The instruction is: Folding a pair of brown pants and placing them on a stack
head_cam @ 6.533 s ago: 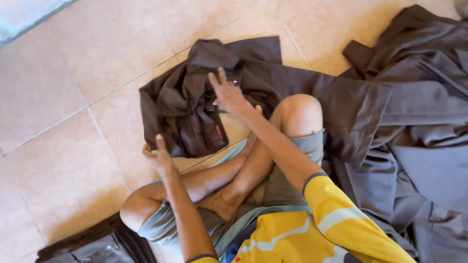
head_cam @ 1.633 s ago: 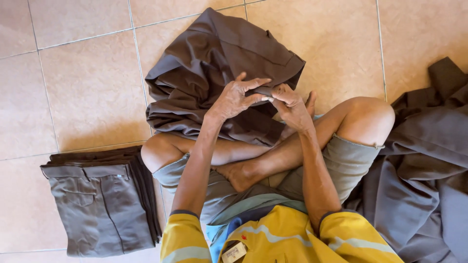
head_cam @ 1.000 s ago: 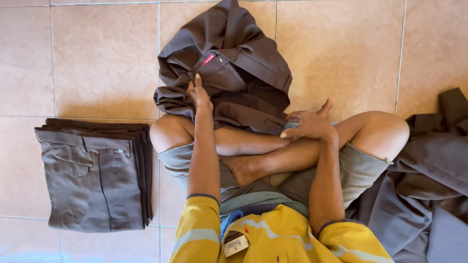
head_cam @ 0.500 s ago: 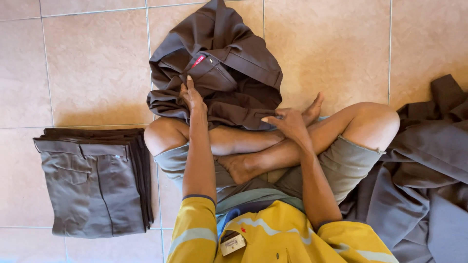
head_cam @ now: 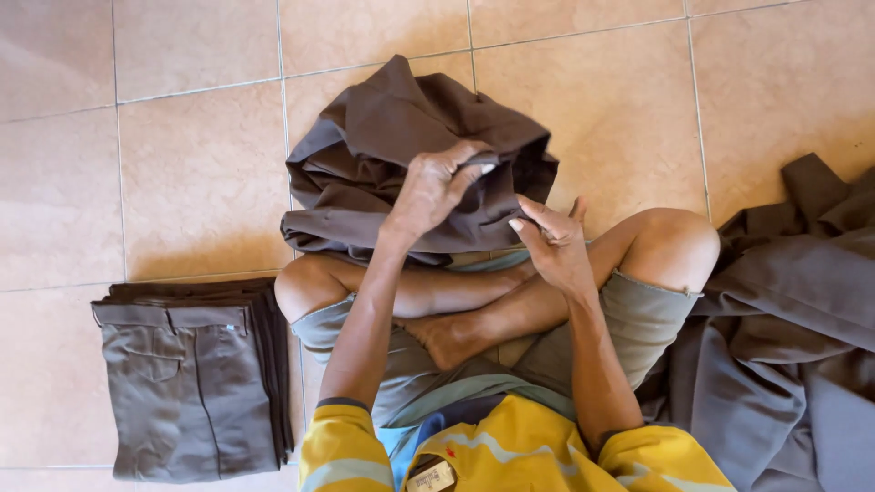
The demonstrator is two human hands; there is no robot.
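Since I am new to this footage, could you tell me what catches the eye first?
The crumpled brown garment on the tiled floor at centre, with the left hand pinching a fold of it and the right hand open beside it. A neat stack of folded trousers lies lower left.

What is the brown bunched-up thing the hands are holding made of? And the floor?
The brown garment gripped by the left hand looks like woven cloth, matte: it folds and creases softly. The right hand is beside it. The floor looks like glazed ceramic tile: hard, faintly shiny squares with grout lines.
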